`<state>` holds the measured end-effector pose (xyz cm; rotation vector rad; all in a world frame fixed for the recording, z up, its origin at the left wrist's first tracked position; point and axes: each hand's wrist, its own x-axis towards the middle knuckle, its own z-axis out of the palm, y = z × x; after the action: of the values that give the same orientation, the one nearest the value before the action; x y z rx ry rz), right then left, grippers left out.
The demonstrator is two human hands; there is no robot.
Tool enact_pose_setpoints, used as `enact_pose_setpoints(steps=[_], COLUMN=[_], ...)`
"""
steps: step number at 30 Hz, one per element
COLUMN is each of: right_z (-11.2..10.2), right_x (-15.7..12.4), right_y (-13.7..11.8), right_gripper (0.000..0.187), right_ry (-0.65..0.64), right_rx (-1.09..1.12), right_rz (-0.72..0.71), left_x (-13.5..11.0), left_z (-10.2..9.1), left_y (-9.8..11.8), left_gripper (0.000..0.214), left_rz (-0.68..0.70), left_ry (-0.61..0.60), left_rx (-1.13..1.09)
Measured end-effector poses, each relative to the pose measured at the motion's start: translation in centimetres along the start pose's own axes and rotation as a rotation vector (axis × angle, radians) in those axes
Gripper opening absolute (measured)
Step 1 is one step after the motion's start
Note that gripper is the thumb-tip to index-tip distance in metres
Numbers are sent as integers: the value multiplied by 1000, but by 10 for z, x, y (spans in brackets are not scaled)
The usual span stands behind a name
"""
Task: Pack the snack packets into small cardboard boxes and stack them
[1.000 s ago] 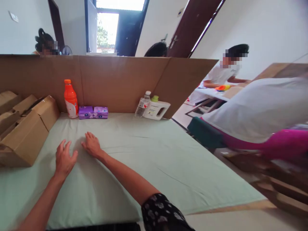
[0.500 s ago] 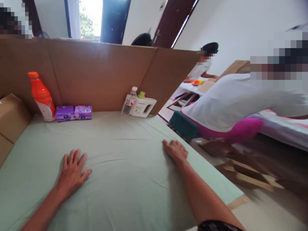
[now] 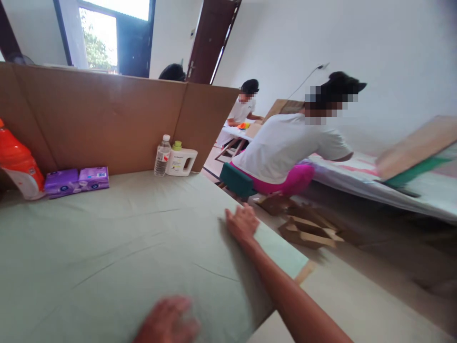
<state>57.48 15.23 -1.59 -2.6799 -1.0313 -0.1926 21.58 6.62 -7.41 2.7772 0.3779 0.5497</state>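
A pale green cloth point(image 3: 143, 243) with creases covers the table in front of me. My right hand point(image 3: 243, 223) rests palm down on it near the right edge, thumb apart from the slightly bent fingers, holding nothing. At the bottom middle, my left hand point(image 3: 169, 320) is blurred by motion over the cloth; its thumb shows apart from the fingers and I see nothing in it. Along the back stand a clear water bottle point(image 3: 162, 157) and a white handled jug point(image 3: 183, 162) with a green cap. To their left are purple tissue packs point(image 3: 76, 181) and an orange bottle point(image 3: 21, 162).
A brown cardboard panel point(image 3: 107, 124) stands upright along the table's back. Beyond the right edge, a person in a white shirt point(image 3: 274, 147) leans over another table point(image 3: 357, 186). Another person point(image 3: 244, 107) works farther back. An open cardboard box point(image 3: 307, 233) lies on the floor.
My view has swung to the right, so the table things appear farther left. My left hand has moved right and nearer to me. My right hand stays near the table's right edge.
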Motion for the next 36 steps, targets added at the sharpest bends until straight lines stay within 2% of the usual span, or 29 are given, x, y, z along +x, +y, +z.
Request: enact_pose_setpoints(steps=[1,3,5,8,10,11,12,14,17,20,23,26,30,36], right_z=[2,11,23,38,45,49,52,59,62,56,47,41,33,18], right_x=[-1,-6,-12,-15,-5,5,18,51,97,115,105,80,42,-12], right_y=[-24,-80,-140,-214,-236,-237,-231,-201,-125,-42,24,67,101,127], right_gripper=[51,51,51,54,56,55,55,52,44,40,36,34,33,40], right_ry=[-9,-34,-62,-95,-115,-123,-128,-126,-97,-77,-69,-63,-62,-67], right_rx=[22,73,132,214,242,248,246,224,149,64,-2,-50,-89,-118], right_rz=[-75,-251,-437,-618,-646,-636,-609,-513,-299,-121,3,111,214,305], left_x=[4,19,42,78,98,107,117,138,174,201,203,185,148,101], left_z=[-17,-54,-82,-96,-94,-92,-89,-82,-64,-39,-17,-7,-3,0], left_y=[-14,-48,-84,-130,-151,-158,-163,-168,-159,-128,-77,-23,30,71], left_gripper=[55,52,54,64,66,65,64,62,63,66,73,76,77,87], left_rz=[-30,-268,-433,-615,-672,-680,-677,-653,-582,-447,-201,-13,123,199], left_ry=[29,112,140,84,13,-21,-54,-101,-150,-203,-304,-380,-435,-412], left_rx=[-4,53,131,276,356,379,391,384,334,254,121,2,-37,14])
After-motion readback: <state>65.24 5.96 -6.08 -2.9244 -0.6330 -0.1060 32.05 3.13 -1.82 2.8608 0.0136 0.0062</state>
